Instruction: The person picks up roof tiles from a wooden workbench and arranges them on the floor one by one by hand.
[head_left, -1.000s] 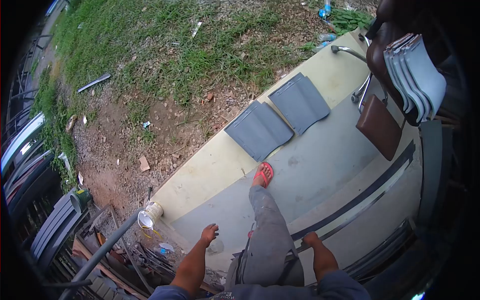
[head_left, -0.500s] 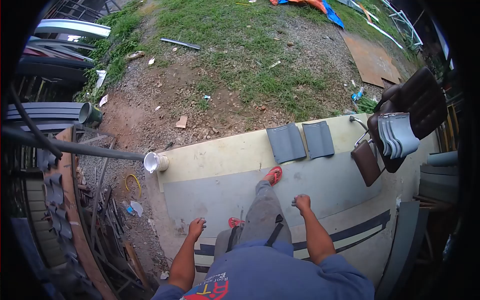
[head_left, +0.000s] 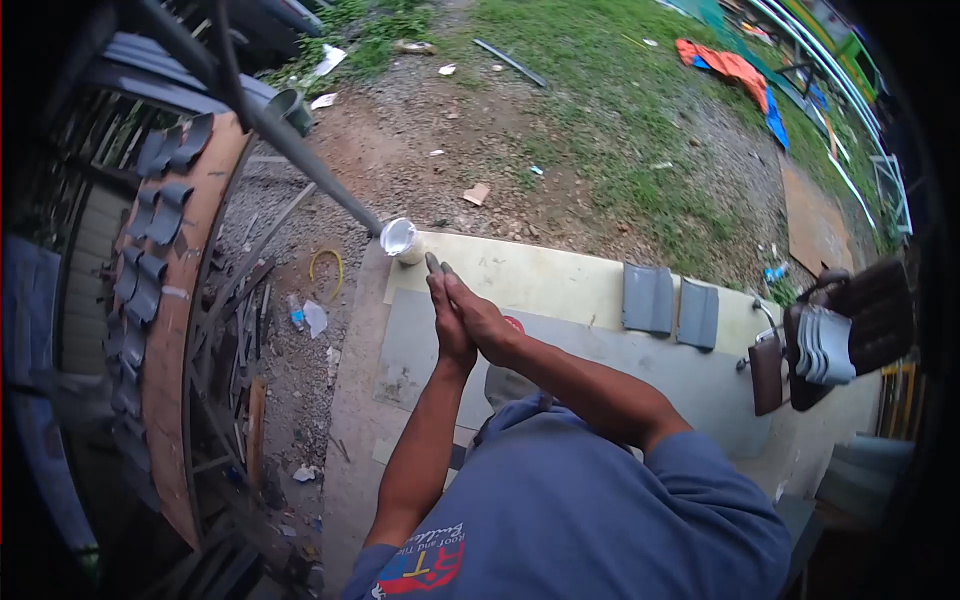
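My left hand (head_left: 452, 325) and my right hand (head_left: 479, 318) are pressed together palm to palm, fingers straight and pointing forward. Neither shows anything held. Just beyond the fingertips stands a white bucket (head_left: 402, 242) with whitish contents, on the corner of a pale yellow board (head_left: 520, 268). Two grey roof tiles (head_left: 648, 298) lie side by side on that board to the right. Beneath my arms is a grey sheet (head_left: 600, 372) on the ground. Part of a red slipper (head_left: 514, 325) peeks out beside my right wrist.
A brown chair (head_left: 880, 310) at the right carries a stack of grey tiles (head_left: 825, 345). On the left, a wooden plank (head_left: 175, 390) bears rows of roof tiles (head_left: 140, 285). A dark metal pole (head_left: 310, 165) slants down near the bucket. Metal scraps and a yellow hose (head_left: 338, 270) lie on gravel.
My hands were apart at my sides; now they meet in front of me. My view has swung left, so the bucket and tiles appear further right.
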